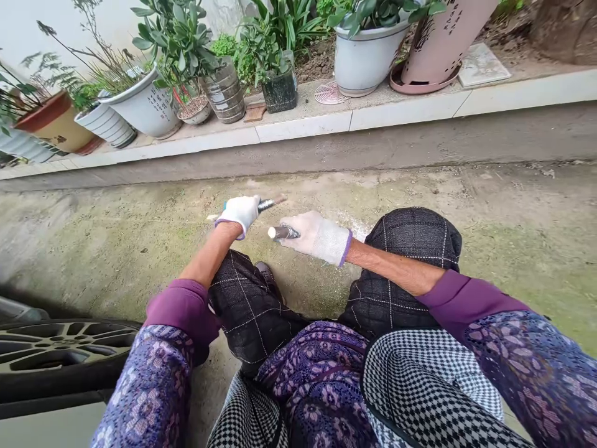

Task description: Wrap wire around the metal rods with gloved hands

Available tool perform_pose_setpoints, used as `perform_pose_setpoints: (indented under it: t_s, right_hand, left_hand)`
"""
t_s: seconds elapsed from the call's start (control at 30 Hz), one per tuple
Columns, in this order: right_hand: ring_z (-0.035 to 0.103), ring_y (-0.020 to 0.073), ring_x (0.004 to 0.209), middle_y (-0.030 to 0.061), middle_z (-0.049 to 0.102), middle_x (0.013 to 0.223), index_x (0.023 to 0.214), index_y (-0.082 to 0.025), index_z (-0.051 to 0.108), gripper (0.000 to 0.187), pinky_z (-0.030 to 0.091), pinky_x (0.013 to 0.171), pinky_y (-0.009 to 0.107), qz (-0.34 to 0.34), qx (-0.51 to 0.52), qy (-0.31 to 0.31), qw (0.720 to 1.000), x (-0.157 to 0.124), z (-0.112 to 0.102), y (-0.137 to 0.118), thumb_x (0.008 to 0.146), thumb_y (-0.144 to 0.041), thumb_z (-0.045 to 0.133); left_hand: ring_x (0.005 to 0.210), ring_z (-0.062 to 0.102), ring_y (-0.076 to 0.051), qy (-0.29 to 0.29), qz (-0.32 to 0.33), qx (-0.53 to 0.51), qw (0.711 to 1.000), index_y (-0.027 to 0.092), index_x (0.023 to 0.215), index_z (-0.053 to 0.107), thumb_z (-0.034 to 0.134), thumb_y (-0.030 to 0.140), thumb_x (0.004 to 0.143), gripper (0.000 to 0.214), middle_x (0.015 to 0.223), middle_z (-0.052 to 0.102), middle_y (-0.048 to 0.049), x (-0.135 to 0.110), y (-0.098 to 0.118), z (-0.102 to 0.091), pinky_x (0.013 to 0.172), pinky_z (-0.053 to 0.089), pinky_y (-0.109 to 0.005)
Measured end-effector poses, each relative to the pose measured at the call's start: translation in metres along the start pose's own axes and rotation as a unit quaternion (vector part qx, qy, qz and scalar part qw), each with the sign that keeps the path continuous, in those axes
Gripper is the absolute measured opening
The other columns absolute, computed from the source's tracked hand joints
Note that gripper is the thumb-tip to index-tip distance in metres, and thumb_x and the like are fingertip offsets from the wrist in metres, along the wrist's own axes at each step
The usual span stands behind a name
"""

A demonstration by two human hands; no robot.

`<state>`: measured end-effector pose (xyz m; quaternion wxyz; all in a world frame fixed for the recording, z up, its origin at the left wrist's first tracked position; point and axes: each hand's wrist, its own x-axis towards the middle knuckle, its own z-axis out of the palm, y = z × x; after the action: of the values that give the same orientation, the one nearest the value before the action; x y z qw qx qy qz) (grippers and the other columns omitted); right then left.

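Observation:
My left hand (240,210), in a white knitted glove with a purple cuff, is closed around a slim tool (267,205). Its shaft looks silvery and dark, its tip is brownish, and a bit of blue shows behind my fist. To the right, my right hand (310,233), gloved alike, is closed on a dark round handle (283,233) with a pale end and what looks like wire wound round it. The rest of that handle is hidden by the glove. Both hands are in front of my knees above the concrete ground (186,218), apart from each other.
White powder (357,225) is scattered on the ground near my right knee. Ahead runs a low tiled ledge (303,129) bearing several potted plants, among them a white pot (368,62) and a pink pot (429,46). A car wheel (65,348) stands close at left.

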<state>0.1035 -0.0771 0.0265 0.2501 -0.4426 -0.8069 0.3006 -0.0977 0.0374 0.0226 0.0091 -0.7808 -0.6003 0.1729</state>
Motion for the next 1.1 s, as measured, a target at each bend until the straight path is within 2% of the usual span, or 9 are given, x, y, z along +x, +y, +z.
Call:
perform_pose_setpoints:
  t_s: [0.2,0.33,0.43,0.6,0.77,0.87,0.97,1.03,1.1]
  right_hand:
    - [0.042,0.0102,0.050,-0.0031,0.050,0.058,0.076,-0.019,0.057,0.024,0.033,0.049,0.024,0.140,0.197,0.096,0.966,0.019,-0.014,0.031,0.086,-0.039,0.063]
    - [0.040,0.0099,0.046,-0.0029,0.045,0.053,0.068,-0.020,0.048,0.029,0.031,0.043,0.024,0.231,0.188,0.133,0.945,0.037,-0.020,0.075,0.085,-0.037,0.066]
    - [0.043,0.0105,0.049,-0.0023,0.046,0.054,0.066,-0.020,0.048,0.029,0.033,0.046,0.024,0.252,0.148,0.141,0.946,0.051,-0.015,0.101,0.084,-0.034,0.066]
    - [0.043,0.0106,0.051,-0.0024,0.046,0.053,0.062,-0.020,0.049,0.031,0.034,0.050,0.025,0.268,0.115,0.098,0.952,0.063,0.008,0.109,0.085,-0.031,0.067]
    - [0.039,0.0100,0.048,-0.0040,0.044,0.054,0.068,-0.020,0.051,0.027,0.036,0.043,0.024,0.271,0.229,0.095,0.930,0.064,0.037,0.097,0.087,-0.031,0.067]
    - [0.039,0.0108,0.046,-0.0050,0.043,0.056,0.078,-0.020,0.056,0.022,0.042,0.039,0.024,0.263,0.324,0.135,0.899,0.068,0.041,0.094,0.087,-0.037,0.066]
    - [0.041,0.0104,0.049,-0.0046,0.047,0.062,0.095,-0.019,0.062,0.020,0.042,0.039,0.022,0.208,0.380,0.202,0.879,0.070,0.031,0.088,0.087,-0.038,0.064]
    - [0.044,0.0104,0.052,-0.0025,0.053,0.069,0.106,-0.018,0.064,0.026,0.041,0.041,0.021,0.170,0.380,0.230,0.879,0.067,0.022,0.079,0.089,-0.038,0.061]
    - [0.048,0.0112,0.056,-0.0002,0.059,0.074,0.107,-0.017,0.066,0.029,0.042,0.046,0.023,0.131,0.350,0.228,0.899,0.058,0.014,0.065,0.090,-0.040,0.060]
  left_hand:
    - [0.092,0.071,-0.034,-0.113,0.136,0.070,0.982,0.017,0.105,0.074,0.057,0.020,0.091,0.022,0.088,0.073,-0.0172,-0.014,0.032,0.025,0.084,0.049,-0.042]
    - [0.084,0.071,-0.029,-0.116,0.242,0.069,0.961,0.023,0.110,0.071,0.056,0.020,0.092,0.024,0.087,0.072,-0.0133,-0.029,0.045,0.039,0.077,0.048,-0.037]
    - [0.081,0.070,-0.028,-0.077,0.257,0.079,0.960,0.025,0.116,0.068,0.051,0.021,0.094,0.028,0.088,0.071,-0.0116,-0.038,0.044,0.034,0.072,0.046,-0.035]
    - [0.086,0.069,-0.025,0.019,0.187,0.025,0.982,0.024,0.113,0.067,0.052,0.024,0.093,0.025,0.098,0.071,-0.0097,-0.048,0.032,0.005,0.071,0.044,-0.031]
    - [0.084,0.067,-0.022,0.085,0.092,-0.140,0.982,0.022,0.107,0.068,0.060,0.036,0.090,0.024,0.090,0.071,-0.0051,-0.048,0.025,-0.005,0.074,0.044,-0.028]
    - [0.076,0.062,-0.017,0.149,0.028,-0.310,0.939,0.019,0.104,0.067,0.066,0.042,0.084,0.031,0.084,0.068,-0.0026,-0.041,0.017,-0.007,0.070,0.045,-0.025]
    - [0.060,0.052,-0.011,0.162,-0.039,-0.456,0.874,0.017,0.098,0.065,0.069,0.040,0.077,0.031,0.077,0.062,0.0003,-0.033,0.012,-0.011,0.056,0.043,-0.022]
    - [0.051,0.044,-0.009,0.143,-0.073,-0.508,0.846,0.018,0.094,0.063,0.069,0.038,0.074,0.029,0.070,0.056,0.0026,-0.029,0.011,-0.013,0.047,0.039,-0.022]
    - [0.047,0.040,-0.009,0.128,-0.087,-0.523,0.838,0.018,0.092,0.062,0.069,0.038,0.073,0.028,0.064,0.051,0.0043,-0.025,0.011,-0.013,0.043,0.036,-0.022]
